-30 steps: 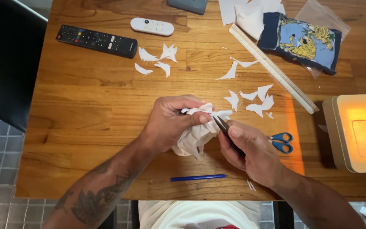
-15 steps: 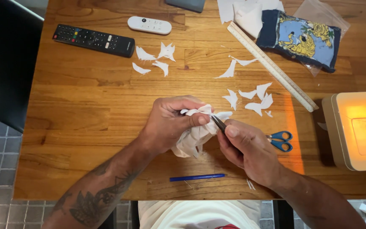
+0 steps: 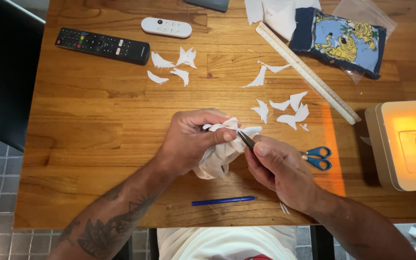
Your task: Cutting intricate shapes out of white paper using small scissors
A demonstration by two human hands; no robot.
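My left hand (image 3: 193, 140) pinches a bunched piece of white fabric (image 3: 220, 153) above the wooden table (image 3: 87, 125). My right hand (image 3: 280, 168) grips a thin dark tool (image 3: 245, 140), its tip touching the fabric's top fold by my left thumb. What kind of tool it is I cannot make out. Small white fabric scraps (image 3: 285, 108) lie just beyond my hands, and more scraps (image 3: 174, 67) lie further left.
Blue-handled scissors (image 3: 318, 158) lie right of my right hand. A blue pen (image 3: 222, 201) sits near the front edge. A long white ruler (image 3: 306, 72), a printed blue pouch (image 3: 345, 41), black remote (image 3: 102, 45), white remote (image 3: 166, 27) and a lit beige box (image 3: 405, 144) surround them.
Both hands stay on the fabric; the tool's tip has shifted slightly along the top fold. Nothing else on the table has moved.
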